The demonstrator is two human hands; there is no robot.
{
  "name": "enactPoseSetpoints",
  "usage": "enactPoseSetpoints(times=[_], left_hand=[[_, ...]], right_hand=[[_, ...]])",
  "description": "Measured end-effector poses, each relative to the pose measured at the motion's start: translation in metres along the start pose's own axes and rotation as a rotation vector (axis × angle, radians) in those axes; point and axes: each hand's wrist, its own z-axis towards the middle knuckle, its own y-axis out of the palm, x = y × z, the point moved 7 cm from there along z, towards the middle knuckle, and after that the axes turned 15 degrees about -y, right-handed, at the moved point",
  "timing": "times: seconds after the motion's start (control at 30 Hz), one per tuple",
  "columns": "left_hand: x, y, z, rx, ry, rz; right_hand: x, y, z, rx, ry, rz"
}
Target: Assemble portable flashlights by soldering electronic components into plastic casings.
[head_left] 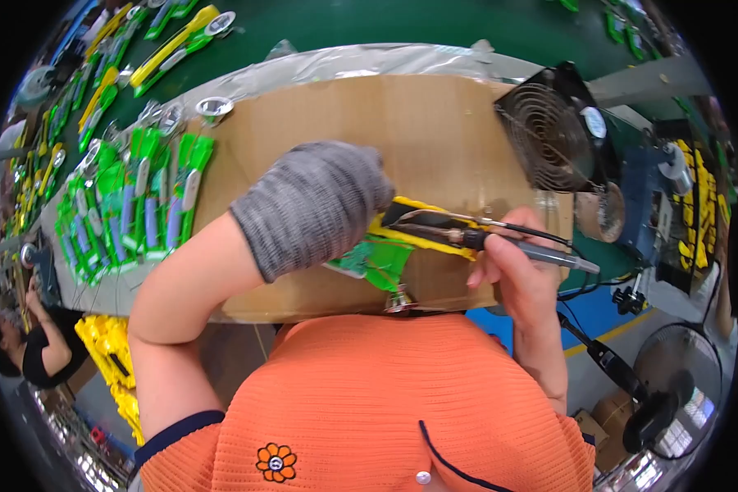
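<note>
"Where is the yellow plastic housing (pixel 428 240)?"

"Above the brown cardboard sheet (pixel 435 115) on the desk, between the two hands, slanting down toward the right; a dark strip runs inside it."

"And the left hand (pixel 328 193)?"

"It wears a grey knitted glove and covers the housing's left end. Its fingers are hidden (the back of the glove faces us), so I can't tell how they close."

"The right?"

"Bare. The right hand (pixel 521 271) pinches a pen-shaped tool with a grey handle (pixel 549 256) between thumb and fingers, the black collar over the housing's right part."

"What's just below?"

"A bright green plastic piece (pixel 391 264), with a small silver reflector (pixel 398 300) near the cardboard's front edge."

"Farther out?"

"To the left, a row of green plastic pieces (pixel 146 197); to the upper right, a black square fan (pixel 545 127) with a spiral guard. Beyond the desk's lower right stands a round black fan (pixel 676 369)."
</note>
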Motion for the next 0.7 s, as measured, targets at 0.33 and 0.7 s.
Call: enactPoseSetpoints(times=[0.33,0.7], left_hand=[[0.011,-0.007,-0.008,-0.074,-0.051,0.300],[0.019,-0.035,-0.024,0.145,0.023,0.088]], right_hand=[[-0.010,0.001,-0.010,0.016,-0.116,0.104],[-0.016,-0.027,-0.028,0.163,-0.205,0.158]])
